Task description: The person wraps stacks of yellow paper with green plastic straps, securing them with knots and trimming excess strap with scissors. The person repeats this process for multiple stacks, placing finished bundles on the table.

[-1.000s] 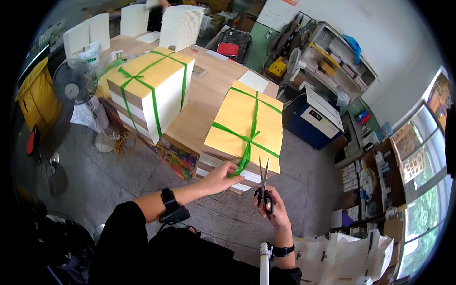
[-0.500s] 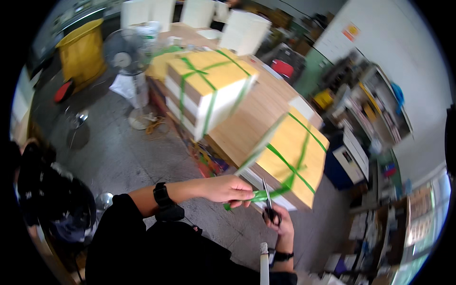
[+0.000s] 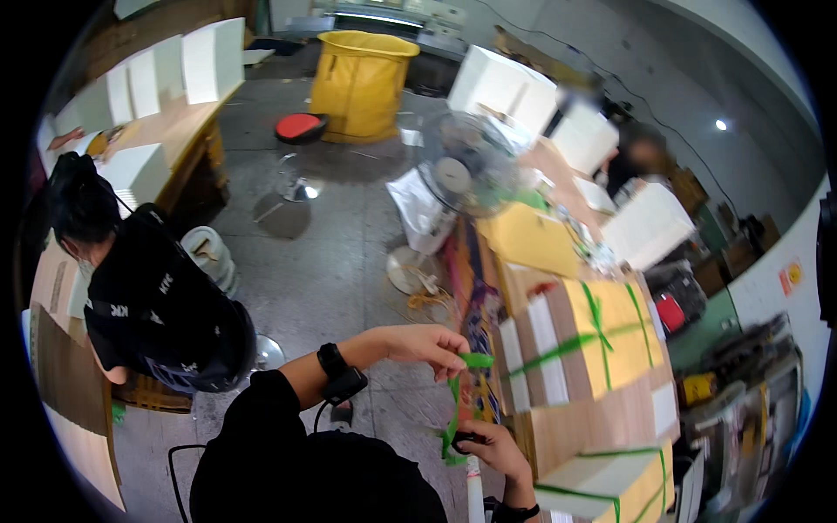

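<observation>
My left hand (image 3: 429, 349) pinches one end of a loose green plastic strap (image 3: 452, 405). The strap dangles down to my right hand (image 3: 495, 451). Black-handled scissors (image 3: 469, 438) are gripped in that right hand, their blades blurred. Just right of my hands, a paper bundle with a yellow cover (image 3: 623, 327), bound crosswise in green strap, rests on a wooden worktable (image 3: 571, 433). A second strapped bundle (image 3: 567, 490) is at the table's near end, partly cut off by the picture's rim.
A person (image 3: 166, 296) in black sits at the left by another table (image 3: 196, 109). A standing fan (image 3: 458, 166) is beside the worktable's far end. Beyond are a red-topped stool (image 3: 299, 128) and a yellow bin (image 3: 362, 87). White paper stacks (image 3: 649, 225) line the worktable's far side.
My view has swung left, bringing in the seated person. The strap in my left hand was stretched to the near bundle with the scissors across it; now it hangs loose, away from the bundle.
</observation>
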Available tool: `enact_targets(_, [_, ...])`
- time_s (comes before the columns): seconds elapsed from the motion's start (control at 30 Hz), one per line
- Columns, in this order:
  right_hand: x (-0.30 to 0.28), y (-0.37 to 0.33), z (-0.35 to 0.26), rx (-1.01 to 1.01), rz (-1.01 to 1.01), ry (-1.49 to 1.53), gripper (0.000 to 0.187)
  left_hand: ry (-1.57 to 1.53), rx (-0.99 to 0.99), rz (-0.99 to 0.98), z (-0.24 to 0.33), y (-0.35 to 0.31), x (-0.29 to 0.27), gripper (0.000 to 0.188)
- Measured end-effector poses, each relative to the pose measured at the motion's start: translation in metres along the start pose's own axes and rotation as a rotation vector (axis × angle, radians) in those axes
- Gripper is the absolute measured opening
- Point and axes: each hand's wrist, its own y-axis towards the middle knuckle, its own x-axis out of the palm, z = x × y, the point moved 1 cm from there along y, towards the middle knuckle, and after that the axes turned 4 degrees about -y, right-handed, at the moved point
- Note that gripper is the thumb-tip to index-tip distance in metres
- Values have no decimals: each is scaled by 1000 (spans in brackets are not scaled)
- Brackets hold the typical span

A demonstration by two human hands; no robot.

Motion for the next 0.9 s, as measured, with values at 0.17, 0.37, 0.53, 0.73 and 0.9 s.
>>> enact_targets(0.17, [-13,153,6,124,186,331,36,-72,-20,328,10,-52,-115,17])
enact_targets(0.37, [-33,255,28,86,-313,259,45,94,-92,370,44,-29,-204,20])
enact_targets(0.53, [-71,304,53,19,45,432,42,103,-246,374,29,43,-284,30])
enact_targets(0.73, [-113,357,91,201,575,302,37,244,-608,114,-5,184,-321,45])
enact_targets(0.9, [-150,372,93,332,799,205,41,166,-588,75,-38,278,-351,29])
